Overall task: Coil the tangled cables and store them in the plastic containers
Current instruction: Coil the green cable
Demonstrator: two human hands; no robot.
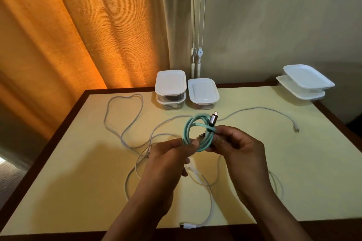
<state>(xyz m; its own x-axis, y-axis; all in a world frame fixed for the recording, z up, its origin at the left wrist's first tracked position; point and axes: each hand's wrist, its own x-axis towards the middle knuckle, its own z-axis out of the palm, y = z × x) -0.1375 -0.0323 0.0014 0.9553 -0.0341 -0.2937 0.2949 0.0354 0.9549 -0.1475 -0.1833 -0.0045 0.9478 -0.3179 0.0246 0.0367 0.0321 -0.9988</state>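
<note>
The coiled cable (204,145) sits between the left grip (168,158) and right grip (239,148), above loose cables (252,108) on the tabletop (78,162). Beyond them stand a container stack (170,92), a single container (202,92) just right of it, and another stack (307,82) far right.

Orange curtain (78,35) at left, glowing warm with backlight. Plain beige wall (274,15) behind. White blind cords (196,25) hang beside the curtain's edge. Cream-topped table (68,172) with dark wood border. Grey carpet (9,178) lower left.

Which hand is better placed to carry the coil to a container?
Probably right: the right hand grips the coil at its wrapped side; the left hand only pinches its rim.
</note>
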